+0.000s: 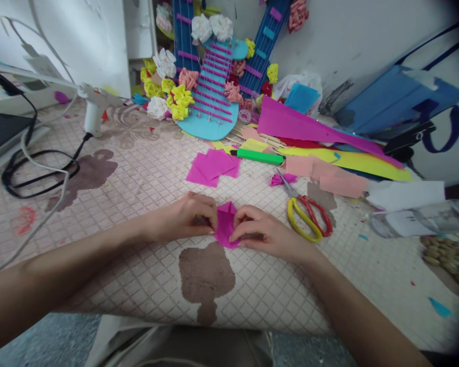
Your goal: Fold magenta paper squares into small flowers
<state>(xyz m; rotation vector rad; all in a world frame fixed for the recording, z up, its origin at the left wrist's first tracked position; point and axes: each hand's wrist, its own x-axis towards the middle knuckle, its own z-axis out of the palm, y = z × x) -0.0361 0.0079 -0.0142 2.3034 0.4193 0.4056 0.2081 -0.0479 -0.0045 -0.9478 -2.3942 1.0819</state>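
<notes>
A small magenta paper square (pixel 225 227) lies on the patterned tablecloth, its top corners folded inward to a point. My left hand (pixel 195 216) pinches its left edge with curled fingers. On the opposite edge my right hand (pixel 258 232) has its thumb and fingers closed on the paper. Behind my hands is a loose stack of magenta squares (pixel 212 167). Further right, a small pleated piece of magenta paper (pixel 283 179) touches the tips of scissors (pixel 309 216) with one yellow and one red handle.
A green cutter or marker (pixel 260 156) lies behind the stack, by coloured paper strips (pixel 344 163). Paper-flower decorations (pixel 210 97) stand against the wall. At left are a white glue gun (pixel 95 112) and cables (pixel 42 173); at right, a clear bottle (pixel 424 218).
</notes>
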